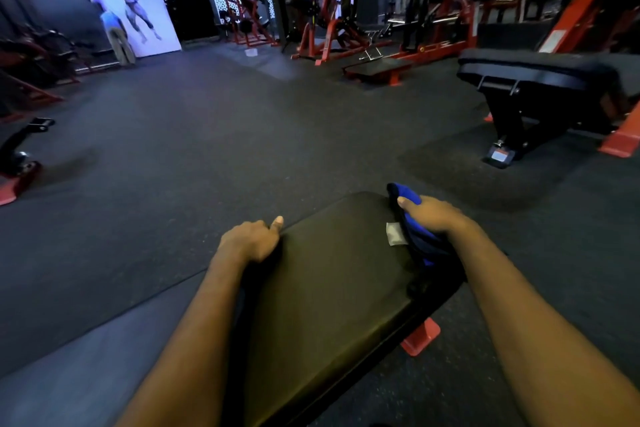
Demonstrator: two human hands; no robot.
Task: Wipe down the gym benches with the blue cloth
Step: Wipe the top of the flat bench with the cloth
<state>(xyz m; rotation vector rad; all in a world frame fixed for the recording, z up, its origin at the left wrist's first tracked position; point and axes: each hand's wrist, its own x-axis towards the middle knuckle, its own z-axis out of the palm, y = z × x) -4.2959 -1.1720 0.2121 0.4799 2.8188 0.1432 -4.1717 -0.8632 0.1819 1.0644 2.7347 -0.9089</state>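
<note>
A black padded bench (pixel 332 281) runs from the bottom of the view up to the centre. My left hand (pixel 251 239) grips its left edge, fingers curled under the pad and thumb lying on top. My right hand (pixel 434 215) holds the bunched blue cloth (pixel 412 236) against the bench's right edge near the far end. A small white tag (pixel 394 234) shows beside the cloth. Part of the cloth hangs down over the bench side.
A second black bench (pixel 540 76) on a black frame stands at the right. Red feet (pixel 420 338) stick out under my bench. Red machines (pixel 329 28) line the back wall; a person (pixel 117 35) bends over at far left. Dark rubber floor (pixel 207 149) lies ahead.
</note>
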